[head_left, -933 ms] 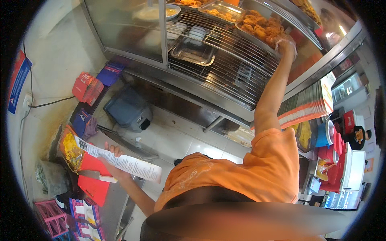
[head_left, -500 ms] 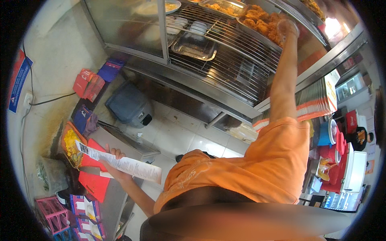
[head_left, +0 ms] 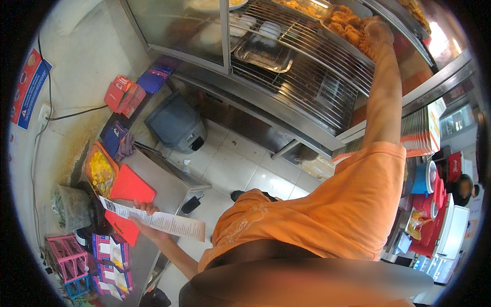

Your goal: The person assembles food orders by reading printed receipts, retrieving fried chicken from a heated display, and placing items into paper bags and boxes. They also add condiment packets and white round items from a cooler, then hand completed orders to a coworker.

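Note:
A long printed paper receipt [head_left: 158,221] is pinched in my left hand [head_left: 146,215], above the metal counter with the red cutting boards. Stretched far up to the right, my right hand [head_left: 379,38] reaches into a display cabinet. It rests at the edge of a heap of fried chicken [head_left: 348,24] in a metal tray [head_left: 328,26]. The fingers point down among the pieces, so whether they grip one is hidden. Below that tray, a wire rack [head_left: 312,48] and an empty-looking steel tray [head_left: 266,57] show through the cabinet opening.
A glass door [head_left: 179,30] covers the cabinet's left part. On the counter lie red cutting boards [head_left: 134,184] beside a tray of yellow food [head_left: 101,166]. A grey bin [head_left: 176,123] stands on the floor. Stacked flat boxes [head_left: 419,130] sit under my right arm; another person [head_left: 461,189] is far right.
The view has shifted, so the scene sits slightly further right. My right hand remains at the chicken, its wrist turned a little. The receipt stays in my left hand, lowered slightly over the cutting boards.

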The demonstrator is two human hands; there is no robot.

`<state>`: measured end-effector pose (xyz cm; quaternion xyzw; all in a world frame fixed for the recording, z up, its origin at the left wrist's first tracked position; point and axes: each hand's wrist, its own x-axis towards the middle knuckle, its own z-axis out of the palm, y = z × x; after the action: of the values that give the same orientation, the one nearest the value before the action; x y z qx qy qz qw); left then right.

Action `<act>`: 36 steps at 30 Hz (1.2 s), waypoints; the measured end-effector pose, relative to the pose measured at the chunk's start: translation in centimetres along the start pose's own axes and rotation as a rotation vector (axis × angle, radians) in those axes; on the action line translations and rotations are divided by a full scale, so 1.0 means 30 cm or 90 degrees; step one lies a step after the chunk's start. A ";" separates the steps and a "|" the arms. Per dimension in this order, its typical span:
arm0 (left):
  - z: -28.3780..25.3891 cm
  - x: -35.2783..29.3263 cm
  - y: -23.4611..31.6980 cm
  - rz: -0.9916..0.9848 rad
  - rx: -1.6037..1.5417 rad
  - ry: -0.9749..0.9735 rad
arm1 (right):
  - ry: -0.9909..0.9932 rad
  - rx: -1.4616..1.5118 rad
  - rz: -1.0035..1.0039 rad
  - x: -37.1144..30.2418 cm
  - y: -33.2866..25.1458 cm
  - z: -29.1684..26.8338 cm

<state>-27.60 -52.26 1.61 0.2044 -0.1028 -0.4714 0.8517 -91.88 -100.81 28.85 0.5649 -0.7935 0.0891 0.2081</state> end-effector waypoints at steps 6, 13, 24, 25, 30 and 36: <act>0.034 0.025 -0.020 0.004 -0.011 0.014 | 0.008 0.027 -0.019 0.009 0.026 0.009; 0.077 0.066 -0.054 -0.025 -0.028 0.014 | 0.011 0.007 -0.043 0.022 -0.030 -0.026; 0.087 0.068 -0.078 -0.030 -0.021 0.019 | -0.055 -0.093 -0.167 -0.026 -0.240 -0.142; 0.085 0.066 -0.078 -0.025 -0.016 0.016 | -0.064 -0.102 -0.178 -0.028 -0.256 -0.157; 0.079 0.065 -0.082 -0.017 -0.012 0.014 | -0.090 -0.098 -0.169 -0.056 -0.294 -0.131; 0.070 0.058 -0.112 -0.015 -0.040 0.050 | -0.044 0.132 -0.006 -0.024 -0.248 0.056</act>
<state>-29.99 -55.85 1.97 0.1968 -0.0521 -0.4765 0.8553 -85.12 -103.41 26.34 0.5901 -0.7840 0.1498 0.1215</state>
